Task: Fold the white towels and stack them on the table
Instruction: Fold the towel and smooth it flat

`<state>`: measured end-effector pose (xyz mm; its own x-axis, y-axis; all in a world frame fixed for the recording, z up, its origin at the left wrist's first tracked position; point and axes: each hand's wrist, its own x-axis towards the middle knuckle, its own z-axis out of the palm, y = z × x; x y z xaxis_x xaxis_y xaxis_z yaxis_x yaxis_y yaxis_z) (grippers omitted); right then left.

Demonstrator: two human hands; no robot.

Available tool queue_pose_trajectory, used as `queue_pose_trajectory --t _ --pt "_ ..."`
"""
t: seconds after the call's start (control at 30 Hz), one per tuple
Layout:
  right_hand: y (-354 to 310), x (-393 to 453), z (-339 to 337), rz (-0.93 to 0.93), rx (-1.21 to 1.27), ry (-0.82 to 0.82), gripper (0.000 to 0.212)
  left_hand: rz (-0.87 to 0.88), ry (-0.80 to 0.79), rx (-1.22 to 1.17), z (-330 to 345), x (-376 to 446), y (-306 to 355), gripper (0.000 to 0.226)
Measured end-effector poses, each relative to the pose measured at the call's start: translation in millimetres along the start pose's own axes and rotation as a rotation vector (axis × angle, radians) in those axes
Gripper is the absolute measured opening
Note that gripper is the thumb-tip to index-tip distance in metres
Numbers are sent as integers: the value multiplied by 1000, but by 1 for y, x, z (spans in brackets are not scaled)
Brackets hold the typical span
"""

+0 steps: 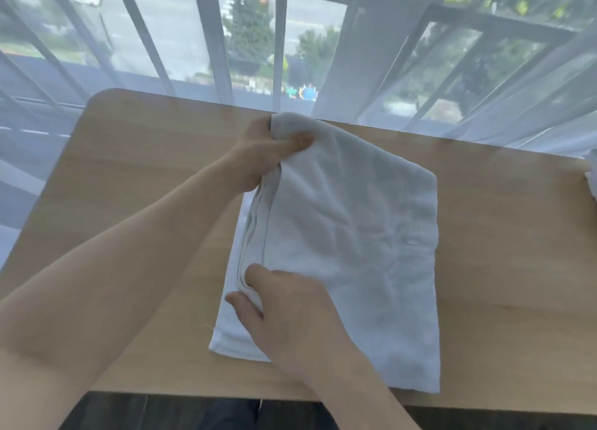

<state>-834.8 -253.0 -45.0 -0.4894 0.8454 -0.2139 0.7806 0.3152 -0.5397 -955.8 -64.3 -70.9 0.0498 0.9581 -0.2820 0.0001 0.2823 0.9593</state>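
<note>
On the wooden table (484,236), white towel (349,236) lay mid-fold. Left hand (258,155) pinched its far-left corner; right hand (284,307) gripped the near-left layered edge. Next, probably: carry that edge across, align corners.

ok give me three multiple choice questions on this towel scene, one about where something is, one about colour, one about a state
1. Where does the other bit of white cloth lie?
A. at the table's right edge
B. at the near left corner
C. under the folded towel

2. What colour is the table top?
A. black
B. light wood
C. red

3. How is the towel being held?
A. lying untouched
B. by the right hand only
C. both hands grip its left edge

Answers:
1. A, it peeks in at the far right of the table.
2. B, pale wood grain shows around the towel.
3. C, the left hand pinches the far corner and the right hand the near part of the layered edge.
</note>
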Motion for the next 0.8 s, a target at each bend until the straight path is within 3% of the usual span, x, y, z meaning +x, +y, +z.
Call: queue_pose_trajectory --t 0.17,0.27,0.33,0.4,0.5,0.53,0.67,0.8 --pt "-6 32 60 112 -113 -38 23 -59 122 86 -30 6 -53 10" --pt "-11 35 94 215 -156 -82 12 -121 200 75 -37 7 -83 27" --pt "-17 28 108 264 -144 -85 21 -149 206 15 -43 2 -92 48" --pt "-13 21 117 210 -127 13 29 -121 191 17 -49 -9 -98 56" --pt "1 9 110 280 248 3 46 -98 157 150 -56 -36 -109 46" --pt "7 3 108 285 250 25 49 -107 157 225 -57 -47 -114 39" --pt "17 -8 109 231 88 35 40 -78 193 424 -57 -80 -134 32" --pt "9 -1 110 84 -233 49 39 -29 172 523 -45 -86 -129 24"
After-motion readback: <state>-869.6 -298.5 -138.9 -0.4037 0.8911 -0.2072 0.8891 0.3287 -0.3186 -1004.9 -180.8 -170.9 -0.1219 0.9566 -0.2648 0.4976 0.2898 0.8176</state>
